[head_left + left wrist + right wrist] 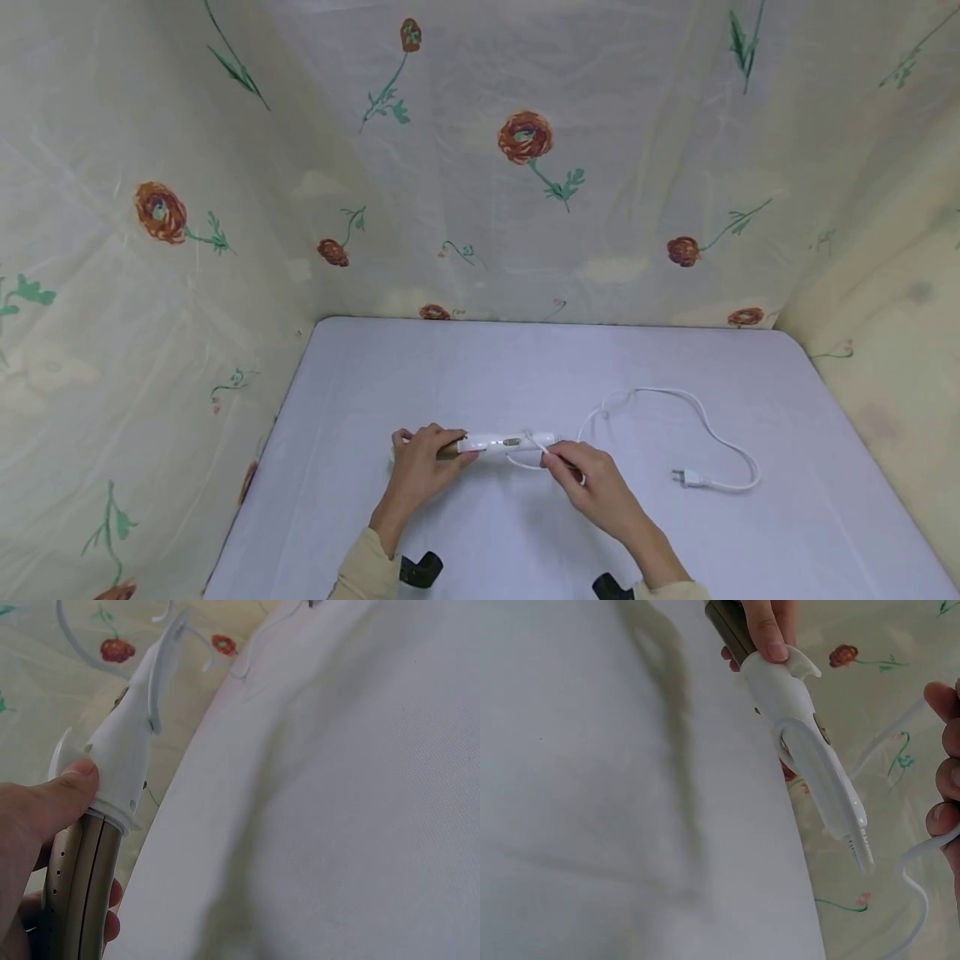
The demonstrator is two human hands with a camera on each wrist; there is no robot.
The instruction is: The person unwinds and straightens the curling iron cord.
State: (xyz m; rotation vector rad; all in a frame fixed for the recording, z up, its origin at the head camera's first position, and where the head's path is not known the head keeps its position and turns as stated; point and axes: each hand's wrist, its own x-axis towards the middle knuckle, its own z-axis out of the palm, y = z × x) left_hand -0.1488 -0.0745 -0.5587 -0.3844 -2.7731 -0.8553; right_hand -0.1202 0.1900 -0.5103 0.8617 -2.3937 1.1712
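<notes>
A curling iron with a white handle [491, 443] and a bronze barrel [82, 881] lies crosswise in front of me. My left hand [422, 468] grips it around the barrel, its thumb on the white part beside the barrel in the left wrist view. Near the handle's right end, my right hand [596, 485] pinches the white power cord [916, 892]. A stretch of cord crosses the handle and hangs in a loop below it. In the right wrist view, the right hand's fingers [951, 780] are curled, partly cut off by the frame edge.
The rest of the cord curves over the white table [360, 375] to the right, ending in a two-prong plug [692, 478]. Flower-printed curtains [465, 192] stand behind the table and at both sides. Black bands [422, 570] show at the wrists.
</notes>
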